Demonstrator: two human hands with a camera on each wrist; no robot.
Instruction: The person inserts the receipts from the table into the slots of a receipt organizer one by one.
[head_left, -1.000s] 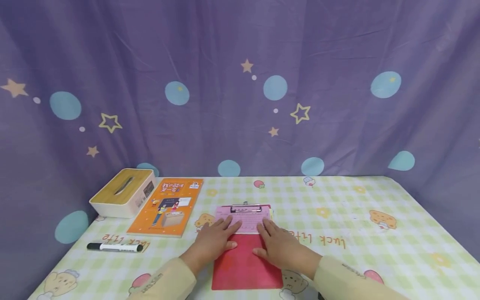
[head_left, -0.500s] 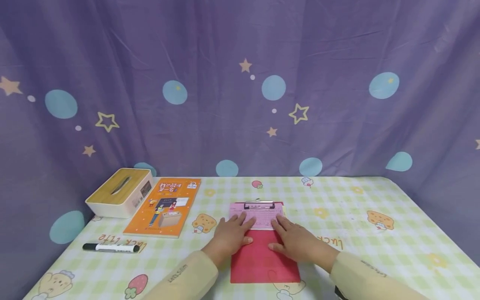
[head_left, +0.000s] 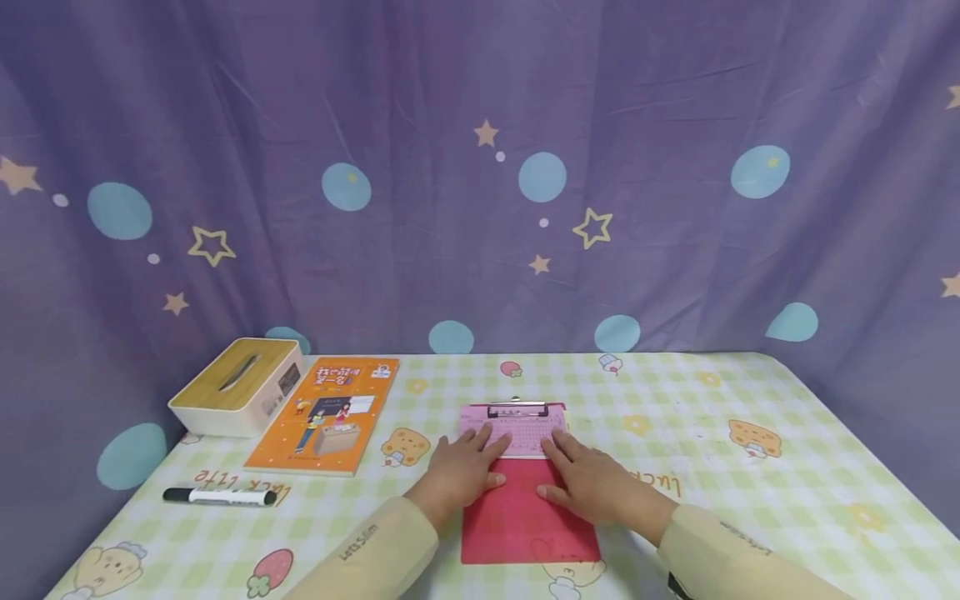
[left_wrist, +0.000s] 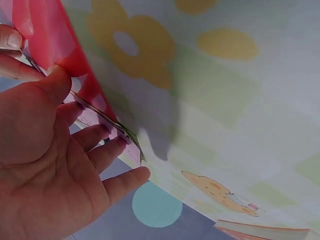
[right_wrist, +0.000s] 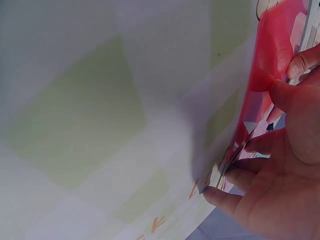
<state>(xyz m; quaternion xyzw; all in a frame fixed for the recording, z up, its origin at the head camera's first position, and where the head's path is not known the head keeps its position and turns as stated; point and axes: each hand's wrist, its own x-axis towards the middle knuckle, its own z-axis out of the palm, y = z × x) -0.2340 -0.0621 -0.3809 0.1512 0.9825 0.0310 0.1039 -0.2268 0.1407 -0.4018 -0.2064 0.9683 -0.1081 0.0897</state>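
A red clipboard point(head_left: 528, 529) lies flat on the table, with a small stack of pink printed paper point(head_left: 525, 429) under its metal clip point(head_left: 517, 410). The left hand point(head_left: 459, 472) rests with extended fingers on the left side of the paper, thumb over the red board. Mirroring it, the right hand point(head_left: 596, 483) rests on the right side, fingers extended on the paper's edge. In the left wrist view the left hand's fingers point(left_wrist: 107, 155) reach along the sheets' edge. The right wrist view shows the right hand point(right_wrist: 275, 175) touching the sheets' edge likewise.
At the table's left stand a white tissue box point(head_left: 225, 408) with a wooden lid and, beside it, an orange book point(head_left: 330, 421). A black-and-white marker point(head_left: 220, 497) lies nearer the front left. Behind the checked tablecloth point(head_left: 750, 517) hangs a purple curtain point(head_left: 450, 250).
Both hands have shifted the clipboard to the right and slightly away from the person over the first half second. Since then the hands and clipboard have stayed almost still.
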